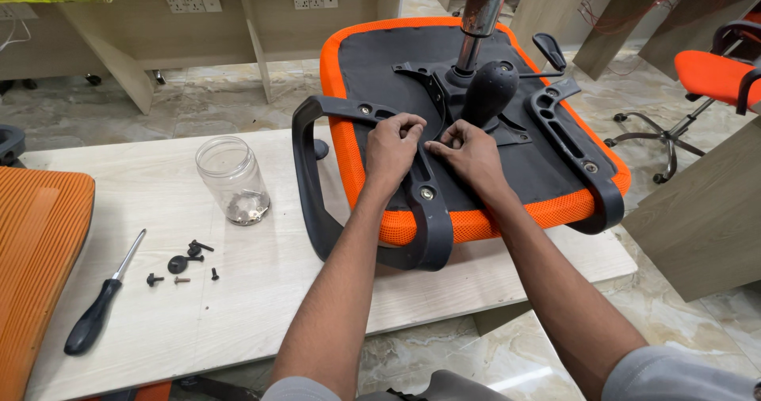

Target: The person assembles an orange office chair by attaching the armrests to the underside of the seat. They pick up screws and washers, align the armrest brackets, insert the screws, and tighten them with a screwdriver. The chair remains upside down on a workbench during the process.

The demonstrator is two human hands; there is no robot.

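Observation:
An upturned orange office chair seat [476, 225] with a dark grey underside lies on a pale wooden table [254, 306]. A black armrest [317, 203] is bolted along its near left side, and a second armrest [587, 171] along the right. My left hand [392, 149] rests on the left armrest's bracket with its fingers curled. Beside it, my right hand [469, 154] has its fingertips pinched at the same bracket, touching the left hand. Whether either hand pinches a small part is hidden. A chrome gas cylinder [481, 17] and a black knob [488, 90] rise just behind them.
A clear plastic jar [234, 181] with small hardware stands left of the seat. Loose black screws and washers [187, 260] and a black-handled screwdriver [99, 306] lie nearer the front left. An orange mesh backrest [36, 274] sits at the left edge. Desks and another orange chair [713, 76] surround the table.

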